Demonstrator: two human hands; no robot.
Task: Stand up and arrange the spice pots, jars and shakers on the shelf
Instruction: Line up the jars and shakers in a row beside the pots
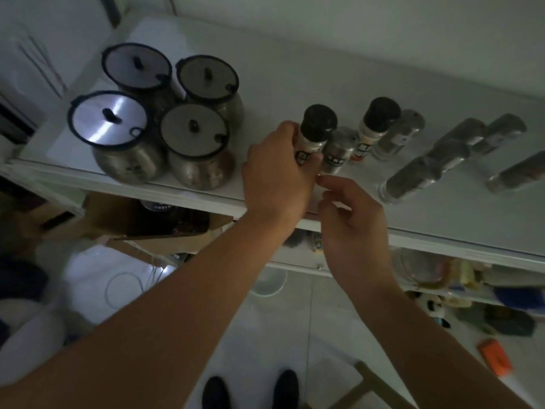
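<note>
Left hand (277, 175), right hand (354, 228): bare. Left forearm (177, 305), right forearm (413, 320): bare from wrist to frame edge. Well below hands, between forearms: pair of dark shoes, left shoe (215, 392) and right shoe (286, 388), rounded toes, plain uppers; finer detail lost in dim light

on the shelf (265, 69), four pots (194, 129) stand at the left in a two-by-two block. right of them the left hand (277, 172) grips a jar (315, 128), with a shaker (339, 149) just beside it on the right. further right – a second jar (374, 125), then a second shaker (398, 134). at the far right, several lying shakers (413, 178). the right hand (354, 219) is before the shelf edge.
</note>
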